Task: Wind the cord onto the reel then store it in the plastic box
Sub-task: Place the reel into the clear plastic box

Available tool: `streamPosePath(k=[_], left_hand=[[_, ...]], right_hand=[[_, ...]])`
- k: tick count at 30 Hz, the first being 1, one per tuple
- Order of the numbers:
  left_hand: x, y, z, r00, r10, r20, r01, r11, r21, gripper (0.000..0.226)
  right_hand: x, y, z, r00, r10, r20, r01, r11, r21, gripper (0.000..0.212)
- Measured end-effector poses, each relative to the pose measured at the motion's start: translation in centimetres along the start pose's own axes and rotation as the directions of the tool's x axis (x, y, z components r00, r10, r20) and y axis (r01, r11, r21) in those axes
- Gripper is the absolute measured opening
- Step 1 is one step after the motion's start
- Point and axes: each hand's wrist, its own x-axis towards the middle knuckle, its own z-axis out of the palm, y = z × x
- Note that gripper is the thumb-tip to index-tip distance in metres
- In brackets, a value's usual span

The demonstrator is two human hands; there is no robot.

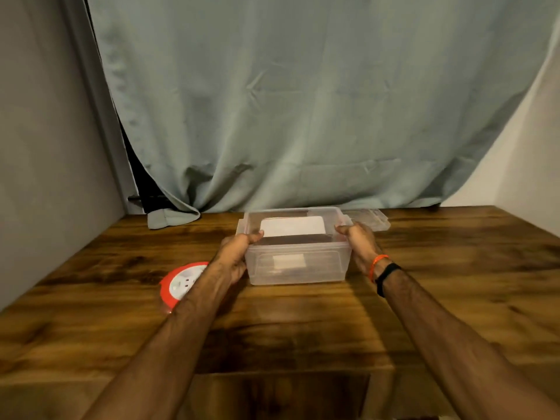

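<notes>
Left hand: the left hand (pixel 235 256) presses flat against the left wall of the clear plastic box (pixel 295 268), thumb hooked over the rim, fingers curled along the side; it clasps the box.

Right hand: the right hand (pixel 360 245) grips the opposite, right wall the same way, thumb over the rim at the top corner. An orange thread and a black band (pixel 388 275) sit on that wrist.

Plastic box: it stands upright on the wooden table (pixel 303 328), open at the top, between both palms, toward the far middle of the tabletop.

Box contents: through the see-through walls a white rectangular patch (pixel 292 227) shows near the far side, and a smaller pale rectangle (pixel 288 261) shows on or behind the near wall. Whether these are labels or loose items cannot be told. No reel lies inside.

Lid: a clear plastic lid (pixel 368 218) lies flat on the table just beyond and to the right of the box, behind the right hand.

Cord reel: the round red reel with a white socket face (pixel 181 283) lies flat on the table left of the box, just beside the left forearm, which hides its right edge. It is outside the box. How the cord is wound cannot be seen.

Backdrop: a pale grey-green curtain (pixel 303 101) hangs behind the table's far edge, its hem resting on the wood at far left.
</notes>
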Motion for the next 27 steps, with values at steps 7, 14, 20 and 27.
streamPosePath(k=[7, 14, 20, 27], left_hand=[[-2.4, -2.6, -0.1, 0.996, -0.073, 0.044, 0.073, 0.997, -0.008, 0.015], [-2.8, -2.5, -0.2, 0.993, -0.096, 0.063, 0.096, 0.995, 0.013, 0.021], [-3.1, -0.9, -1.2, 0.997, -0.022, -0.07, 0.026, 0.998, 0.064, 0.044], [-3.3, 2.9, -5.6, 0.961, 0.12, -0.249, -0.092, 0.988, 0.122, 0.059]], right_hand=[[-2.8, 2.0, -1.9, 1.0, 0.021, 0.016, -0.022, 1.0, 0.012, 0.027], [-2.6, 2.7, -2.3, 0.994, 0.103, -0.043, -0.103, 0.995, 0.005, 0.049], [-3.2, 0.1, -1.8, 0.938, -0.3, -0.175, 0.188, 0.861, -0.473, 0.052], [-6.0, -3.7, 5.2, 0.913, -0.402, 0.065, 0.397, 0.843, -0.363, 0.043]])
